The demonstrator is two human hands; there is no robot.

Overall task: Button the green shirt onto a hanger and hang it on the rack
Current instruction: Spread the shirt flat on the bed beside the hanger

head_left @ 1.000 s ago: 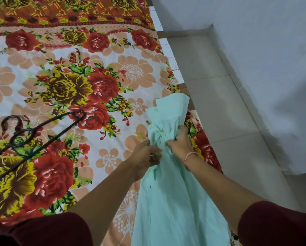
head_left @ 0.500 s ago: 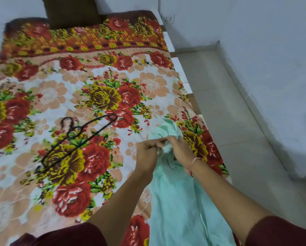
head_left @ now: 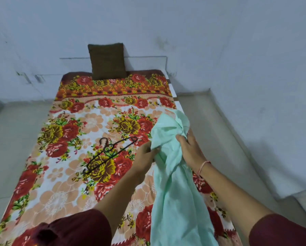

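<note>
left grip (head_left: 146, 154) and right grip (head_left: 191, 150) clamp the green shirt (head_left: 173, 196); hanger (head_left: 111, 152) lies on bed (head_left: 60, 196).

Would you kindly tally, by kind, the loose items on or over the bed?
Shirt: 1
Hanger: 1 (looks like one; the wires are hard to separate)
Pillow: 1
Total: 3

**Room and surroundings**

Narrow bed with a red, yellow and peach floral fabric sheet (head_left: 60, 197), head end against a pale bluish painted wall (head_left: 201, 32). Dark brown square cushion (head_left: 107, 61) upright at the bed's head edge, leaning on the wall. Pale grey tiled floor (head_left: 15, 139) on both sides. Light dim, even. Wall scuffed.
</note>
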